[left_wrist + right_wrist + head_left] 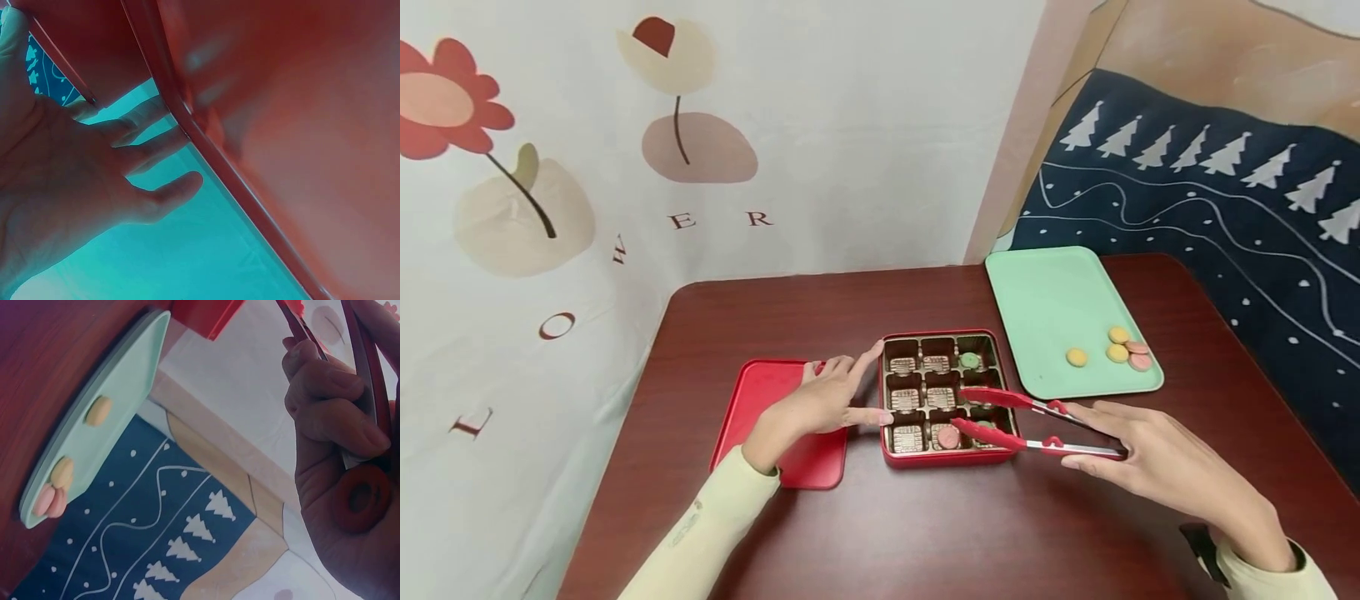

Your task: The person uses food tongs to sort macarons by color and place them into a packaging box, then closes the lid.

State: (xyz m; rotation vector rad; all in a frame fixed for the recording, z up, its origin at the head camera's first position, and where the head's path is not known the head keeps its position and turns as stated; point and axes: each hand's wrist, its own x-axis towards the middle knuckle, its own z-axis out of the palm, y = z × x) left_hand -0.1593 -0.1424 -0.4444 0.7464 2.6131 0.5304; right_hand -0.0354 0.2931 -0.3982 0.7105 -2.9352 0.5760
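A red box with a gold divided insert stands mid-table. It holds a pink macaron in the front middle compartment and a green macaron at back right. Another green one in the front right compartment is partly covered by the tongs. My left hand touches the box's left side with thumb and forefinger spread. With my right hand I hold red-tipped tongs, their arms apart over the box's right part. The upper arm partly hides the middle right compartment.
The red lid lies left of the box, under my left hand and wrist. At the back right a mint green tray bears several yellow macarons and pink macarons. A printed curtain hangs behind the table.
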